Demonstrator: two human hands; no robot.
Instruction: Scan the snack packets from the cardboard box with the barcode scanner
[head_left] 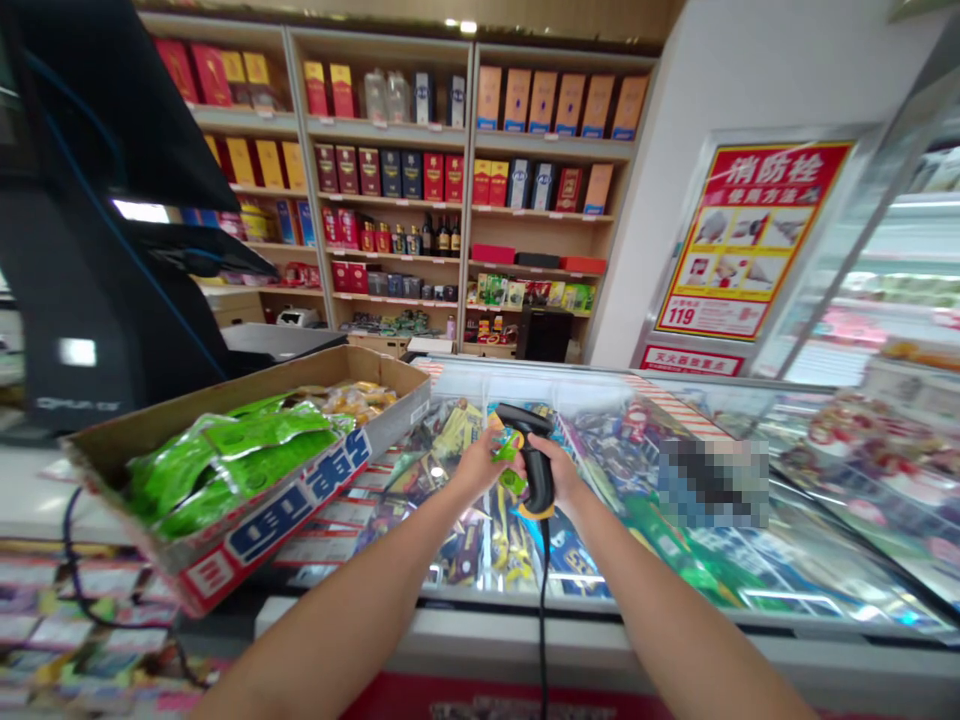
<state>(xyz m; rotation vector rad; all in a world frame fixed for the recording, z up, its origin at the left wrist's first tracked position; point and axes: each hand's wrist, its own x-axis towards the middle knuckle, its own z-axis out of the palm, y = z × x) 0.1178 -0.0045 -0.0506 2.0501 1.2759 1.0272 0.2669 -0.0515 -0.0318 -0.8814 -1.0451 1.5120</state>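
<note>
My right hand [561,468] is closed around the grip of a black and yellow barcode scanner [540,482], its head tilted up and to the left. A black cable [544,610] hangs from the scanner's lower end toward me. Close beside it, my left hand [481,462] pinches a small green packet [513,482] near the scanner's head. Part of the packet is hidden by the fingers. Both hands are above the glass top of a chest freezer [450,598] filled with colourful wrapped packs.
An open cardboard box [397,430] with green packets [247,450] and smaller yellow ones stands at the left. Behind it rises a black checkout terminal [112,230]. Shelves [390,125] of boxed goods line the back wall. A red fire-hydrant sign [754,240] hangs at the right.
</note>
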